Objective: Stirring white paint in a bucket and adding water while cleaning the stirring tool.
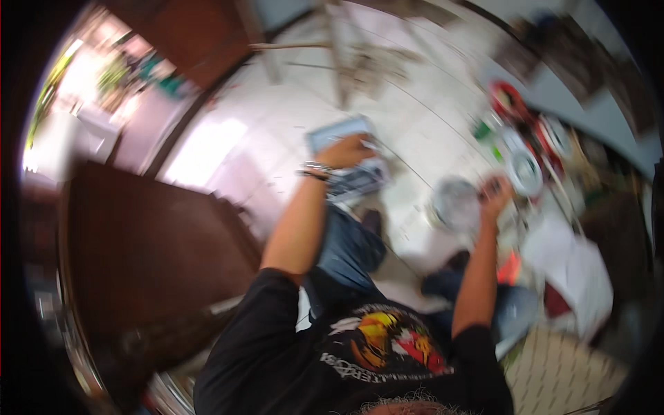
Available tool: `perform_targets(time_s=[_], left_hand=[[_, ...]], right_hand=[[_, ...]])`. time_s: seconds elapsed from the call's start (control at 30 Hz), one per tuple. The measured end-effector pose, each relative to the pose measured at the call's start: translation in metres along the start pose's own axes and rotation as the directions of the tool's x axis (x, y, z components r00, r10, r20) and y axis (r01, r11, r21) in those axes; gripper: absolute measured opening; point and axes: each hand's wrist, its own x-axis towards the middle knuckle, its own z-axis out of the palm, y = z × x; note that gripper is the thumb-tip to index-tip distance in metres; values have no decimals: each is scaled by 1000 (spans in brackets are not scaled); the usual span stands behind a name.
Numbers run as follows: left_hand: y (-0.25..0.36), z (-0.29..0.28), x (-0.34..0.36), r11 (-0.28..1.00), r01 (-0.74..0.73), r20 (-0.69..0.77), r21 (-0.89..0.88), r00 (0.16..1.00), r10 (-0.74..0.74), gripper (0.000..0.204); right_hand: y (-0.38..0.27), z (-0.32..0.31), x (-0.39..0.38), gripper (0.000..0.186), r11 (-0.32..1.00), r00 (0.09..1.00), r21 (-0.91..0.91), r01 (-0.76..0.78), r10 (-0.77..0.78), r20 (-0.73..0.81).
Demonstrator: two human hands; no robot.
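Observation:
My left hand (346, 151) is over a flat light-blue and grey rectangular thing (339, 130) on the floor, its fingers curled together. A small pale bit shows at its fingertips, too blurred to name. A bracelet is round that wrist. My right hand (496, 198) is beside a clear round tub (455, 205), its fingers curled round something small and dark that I cannot make out. Whether this hand touches the tub is unclear. Motion blurs the whole view.
White floor tiles (270, 131) spread ahead of my knees. To the right are white round lids or rolls (524, 173), a red ring-shaped thing (508, 100) and a white bag (570, 270). Brown wooden furniture (152, 242) stands at left. A stool's legs (339, 69) rise beyond.

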Motion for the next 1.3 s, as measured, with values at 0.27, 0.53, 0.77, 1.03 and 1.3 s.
perform_targets(time_s=[0.27,0.53,0.77,1.03,1.3], left_hand=[[54,8,-79,934,-357,-564,28,765,310,36],[100,-15,-266,893,-321,-781,314,447,435,37],[147,-39,-416,601,317,-576,734,-179,797,48],[155,-120,-525,684,641,-628,350,-381,679,80],[116,-189,-556,868,491,-948,79,-233,218,104]], right_hand=[[-36,-40,25,41,928,957,-343,148,-221,-186],[-34,15,4,45,979,962,-22,201,-193,195],[3,-18,17,45,977,984,-175,119,-93,152],[-31,-3,13,45,907,933,-234,349,-313,175],[3,-55,1,42,973,995,-208,101,-94,43]])
